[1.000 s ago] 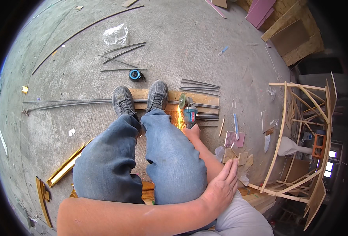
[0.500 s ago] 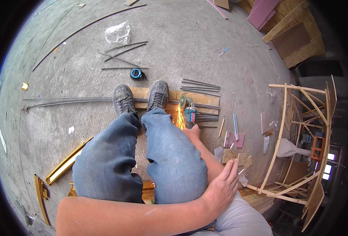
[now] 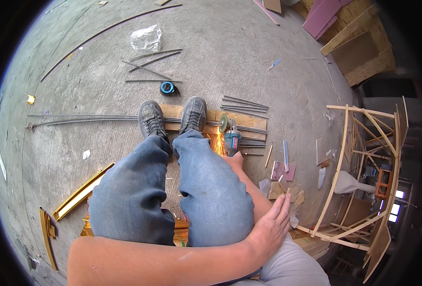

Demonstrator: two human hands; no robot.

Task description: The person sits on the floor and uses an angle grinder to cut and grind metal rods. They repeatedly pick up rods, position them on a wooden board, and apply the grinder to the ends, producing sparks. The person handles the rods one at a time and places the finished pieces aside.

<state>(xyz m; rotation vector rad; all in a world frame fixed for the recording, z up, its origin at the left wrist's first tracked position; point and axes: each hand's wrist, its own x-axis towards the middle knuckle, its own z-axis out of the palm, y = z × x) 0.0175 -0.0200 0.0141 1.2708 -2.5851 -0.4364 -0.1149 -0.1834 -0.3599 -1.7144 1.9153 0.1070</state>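
My right hand (image 3: 235, 161) grips a teal angle grinder (image 3: 233, 139) by its rear end; most of the fingers are hidden. The grinder's green disc (image 3: 223, 123) stands against a bundle of thin metal rods (image 3: 89, 118), and orange sparks (image 3: 219, 144) spray down toward my knee. The rods lie across a wooden board (image 3: 171, 111), with my shoes (image 3: 193, 113) pressing on them. Across my lap reaches my left arm; my left hand (image 3: 269, 228) holds nothing, its fingers straight and flat beside my right forearm.
Short cut rods (image 3: 245, 106) lie beyond the board's right end. Past my feet are a blue-black tape measure (image 3: 167, 88), more loose rods (image 3: 154, 60) and a clear plastic bag (image 3: 146, 38). Gold-coloured metal profiles (image 3: 80, 193) lie left; wood scraps (image 3: 294, 194) and a timber frame (image 3: 343, 157) stand right.
The view has shifted slightly. The grinder stays at the rods with sparks still flying, and the left hand keeps its place.
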